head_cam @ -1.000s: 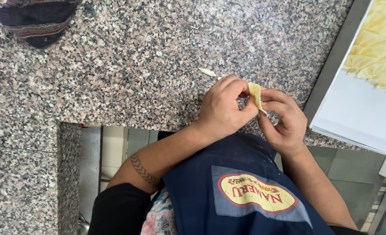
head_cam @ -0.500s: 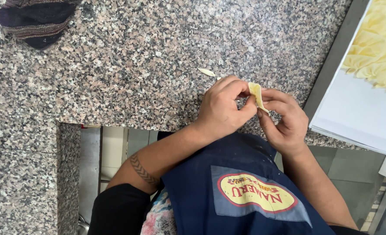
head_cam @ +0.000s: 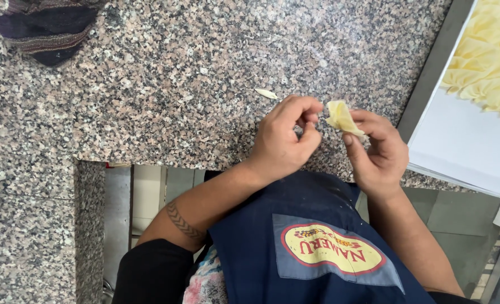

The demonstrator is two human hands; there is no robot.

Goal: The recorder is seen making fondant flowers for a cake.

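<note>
**Dough piece in right hand, left just off it**

From my feed: right hand pinches a small pale dough piece between thumb and fingertips, closed on it. The piece is held above the counter edge, not resting on it. Its long axis runs roughly from upper left to lower right, folded end toward the left hand.

Left hand is curled, fingertips drawn together, holding nothing I can see. It sits just left of the piece, near it, with a small gap showing; no contact that I can make out. So the piece lies to the right of the left fingertips, and the right hand has it.

A dough scrap lies on the counter just beyond the left hand. A tray with folded dough pieces is at far right. A dark cloth is at top left, well apart.
</note>
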